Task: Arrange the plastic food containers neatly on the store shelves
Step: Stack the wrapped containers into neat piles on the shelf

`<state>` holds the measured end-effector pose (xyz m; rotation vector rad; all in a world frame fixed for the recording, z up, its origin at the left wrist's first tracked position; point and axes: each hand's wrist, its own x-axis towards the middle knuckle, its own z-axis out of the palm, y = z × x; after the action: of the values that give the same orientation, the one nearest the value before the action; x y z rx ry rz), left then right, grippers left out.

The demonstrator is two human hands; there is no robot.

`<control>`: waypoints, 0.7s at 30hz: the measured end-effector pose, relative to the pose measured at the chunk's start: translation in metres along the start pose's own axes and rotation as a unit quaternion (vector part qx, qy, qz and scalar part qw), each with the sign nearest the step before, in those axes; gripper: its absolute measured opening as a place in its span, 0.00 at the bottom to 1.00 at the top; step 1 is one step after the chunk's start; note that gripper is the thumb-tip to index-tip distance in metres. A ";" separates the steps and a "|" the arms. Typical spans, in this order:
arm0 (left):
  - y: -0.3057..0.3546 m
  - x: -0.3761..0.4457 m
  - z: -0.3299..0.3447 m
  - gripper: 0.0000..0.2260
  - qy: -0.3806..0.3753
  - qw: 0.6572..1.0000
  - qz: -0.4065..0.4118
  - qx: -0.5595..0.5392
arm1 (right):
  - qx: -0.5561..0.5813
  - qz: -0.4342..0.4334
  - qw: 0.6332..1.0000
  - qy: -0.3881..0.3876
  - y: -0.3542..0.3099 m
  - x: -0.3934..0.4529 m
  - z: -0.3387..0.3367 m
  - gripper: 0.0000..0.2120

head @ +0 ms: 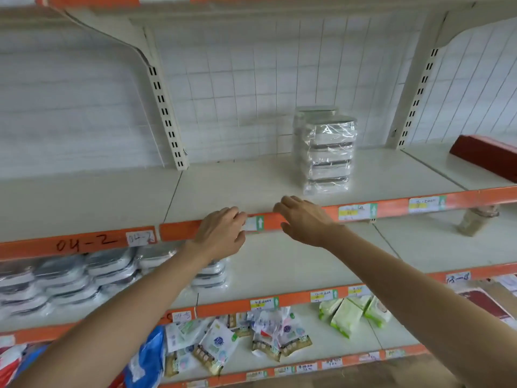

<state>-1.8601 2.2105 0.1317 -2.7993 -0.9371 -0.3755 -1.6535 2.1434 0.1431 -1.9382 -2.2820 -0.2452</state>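
Shelf layout, upper and middle levels

A container stack (326, 152) is positioned on the upper shelf (223, 189), right of centre; further containers (70, 278) are located on the shelf below (293, 264), at left, behind both hands.

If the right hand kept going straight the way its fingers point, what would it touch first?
The right hand points up-left over the orange shelf edge. Beyond it lies bare shelf, then probably the white grid back panel; the wrapped container stack sits off to its right.
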 end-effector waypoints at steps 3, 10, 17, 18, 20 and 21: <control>-0.020 -0.053 0.020 0.14 -0.101 0.994 -0.025 0.019 | 0.036 -0.028 0.997 -0.066 -0.044 -0.004 0.025 0.20; -0.055 -0.136 0.045 0.16 -0.221 0.971 -0.087 0.009 | 0.154 -0.014 0.967 -0.202 -0.123 -0.017 0.084 0.28; -0.074 -0.149 0.047 0.17 -0.204 0.968 -0.139 -0.034 | 0.199 0.046 0.952 -0.229 -0.139 0.000 0.106 0.32; -0.075 -0.150 0.050 0.17 -0.208 0.964 -0.159 -0.054 | 0.201 0.050 0.951 -0.229 -0.139 0.005 0.110 0.32; -0.076 -0.153 0.060 0.18 -0.211 0.955 -0.191 -0.085 | 0.202 0.048 0.952 -0.226 -0.142 0.015 0.123 0.33; -0.078 -0.154 0.067 0.19 -0.208 0.952 -0.203 -0.092 | 0.199 0.040 0.954 -0.222 -0.143 0.021 0.131 0.34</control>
<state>-2.0137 2.2004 0.0295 -2.8957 -1.6590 0.1006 -1.7978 2.1685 0.0146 -2.0010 -2.2483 0.6736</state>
